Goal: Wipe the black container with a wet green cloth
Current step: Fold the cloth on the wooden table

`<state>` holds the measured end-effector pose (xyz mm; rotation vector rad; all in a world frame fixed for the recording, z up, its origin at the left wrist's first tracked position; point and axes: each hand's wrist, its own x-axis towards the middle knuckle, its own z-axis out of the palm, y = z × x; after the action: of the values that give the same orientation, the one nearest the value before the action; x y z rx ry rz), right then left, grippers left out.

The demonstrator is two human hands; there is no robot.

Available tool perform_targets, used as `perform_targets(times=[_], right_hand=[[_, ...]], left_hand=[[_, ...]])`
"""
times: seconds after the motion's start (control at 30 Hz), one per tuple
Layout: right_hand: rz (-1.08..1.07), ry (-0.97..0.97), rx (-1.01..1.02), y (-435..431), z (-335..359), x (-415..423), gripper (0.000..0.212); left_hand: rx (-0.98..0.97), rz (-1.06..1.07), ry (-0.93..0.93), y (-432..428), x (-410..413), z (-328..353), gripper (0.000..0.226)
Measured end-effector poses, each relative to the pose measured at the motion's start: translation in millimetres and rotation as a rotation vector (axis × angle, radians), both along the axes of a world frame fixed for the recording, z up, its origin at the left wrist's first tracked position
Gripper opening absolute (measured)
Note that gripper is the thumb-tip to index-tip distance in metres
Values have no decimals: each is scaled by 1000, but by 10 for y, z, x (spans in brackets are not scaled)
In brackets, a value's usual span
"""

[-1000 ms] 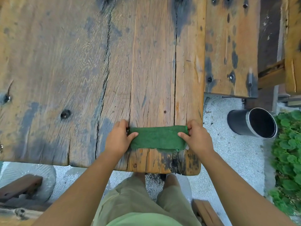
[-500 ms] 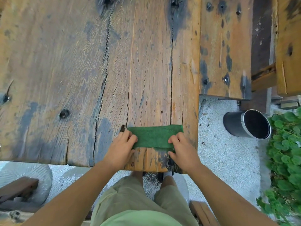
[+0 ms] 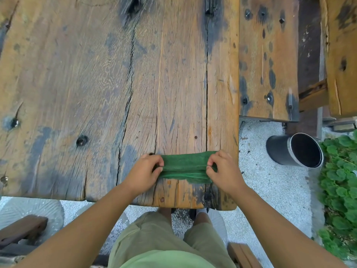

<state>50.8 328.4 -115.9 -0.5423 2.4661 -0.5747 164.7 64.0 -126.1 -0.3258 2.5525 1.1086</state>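
The green cloth (image 3: 185, 168), flat a moment ago, is now gathered at the near edge of the tabletop (image 3: 77, 74), pinched by the left hand (image 3: 144, 173) and right hand (image 3: 224, 173). The black container (image 3: 280, 149) is left unwiped on the ground (image 3: 270, 180).

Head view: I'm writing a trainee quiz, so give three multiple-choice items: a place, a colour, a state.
1. The black container is: A. on the gravel beside the wooden table; B. on the tabletop; C. in a hand.
2. The cloth is: A. red; B. green; C. white.
3. The cloth is: A. under flat palms; B. in one hand; C. pinched by left hand and right hand.
Answers: A, it sits off the table's edge; B, plainly green; C, fingers curl on both ends.
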Motion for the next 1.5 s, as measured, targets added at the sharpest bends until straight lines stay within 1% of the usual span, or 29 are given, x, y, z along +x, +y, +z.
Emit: perform_targets(times=[0.1,0.17,0.3,0.37,0.47,0.57,0.67,0.7,0.8,0.87,0.93,1.0,1.07,1.13,1.2,1.3,1.5], right_hand=[[-26,44,-50,-93,43,-154,3],[-59,50,-58,-184,46,-280,5],[-126,74,-23,-321,-19,-567,5],[-164,74,-21,-357,-73,-717,5],[-194,90,-4,-413,-180,-907,9],[-196,128,23,-458,-284,-995,17],[-233,156,25,-448,-354,-1010,16],[-245,157,17,-436,-367,-1008,16],[-276,157,-6,-406,-328,-997,15],[-223,224,5,-393,-243,-933,17],[-84,317,24,-387,-140,-787,21],[102,349,25,-411,-74,-582,30],[244,236,49,-463,-104,-405,52],[294,127,129,-468,-178,-299,79],[328,97,187,-429,-232,-275,96],[361,72,199,-376,-261,-287,105],[368,64,212,-325,-296,-117,109]], left_hand=[[192,201,-99,-75,-158,17,14],[252,304,-106,-90,-303,36,17],[210,395,-43,-114,-657,23,17],[175,404,-43,-149,-836,-20,19],[85,334,-78,-202,-1057,-93,20],[-32,254,-75,-255,-1205,-149,14],[-160,159,-53,-256,-1249,-182,5],[-194,148,-45,-246,-1248,-183,2],[-216,213,-28,-226,-1234,-129,12],[-199,213,17,-195,-1180,-67,14],[-215,95,63,-104,-1072,-24,15],[-274,-124,87,54,-932,-14,22],[-350,-313,75,188,-816,-63,44],[-418,-369,21,246,-750,-134,69],[-427,-366,-11,226,-712,-200,81],[-453,-404,-35,194,-652,-245,89],[-510,-462,-64,242,-445,-242,97]])
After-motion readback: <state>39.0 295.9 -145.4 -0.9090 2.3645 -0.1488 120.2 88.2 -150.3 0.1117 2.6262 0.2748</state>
